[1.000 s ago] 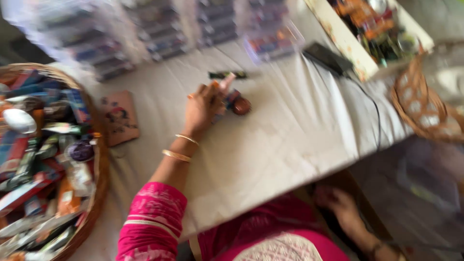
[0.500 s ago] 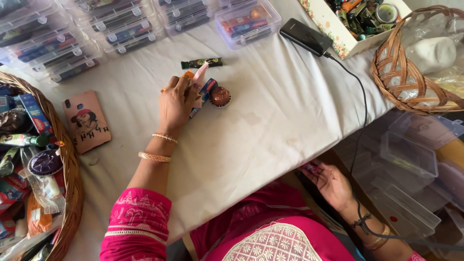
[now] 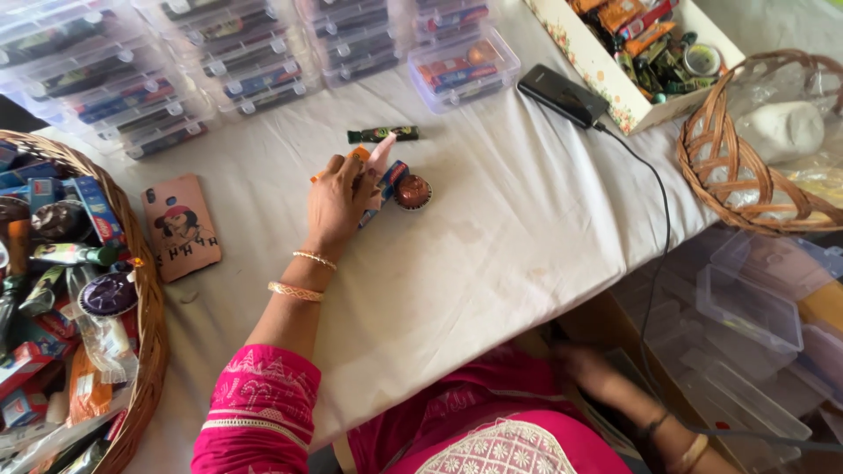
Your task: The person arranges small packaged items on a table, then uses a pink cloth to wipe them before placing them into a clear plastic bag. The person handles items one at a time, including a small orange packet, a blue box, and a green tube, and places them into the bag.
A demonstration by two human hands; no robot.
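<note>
My left hand (image 3: 338,204) rests on the white-clothed table (image 3: 492,246), fingers closed around several small packets: an orange one, a pink one and a blue-and-red one (image 3: 391,180). A small round brown jar (image 3: 413,191) lies touching that bundle on its right. A dark green tube (image 3: 384,134) lies just beyond the fingers. My right hand (image 3: 597,377) hangs low beside my lap, below the table edge, blurred; what it holds is unclear.
Wicker basket of packets (image 3: 140,290) at left; phone case (image 3: 180,226) beside it. Rows of clear plastic boxes (image 3: 255,53) along the far edge. A black phone (image 3: 562,95) with cable, floral box (image 3: 606,70), second wicker basket (image 3: 746,175), empty plastic boxes (image 3: 755,307) on the floor.
The view has shifted and sharpened. My left hand stays on the packets. My right hand has moved lower beside my lap.
</note>
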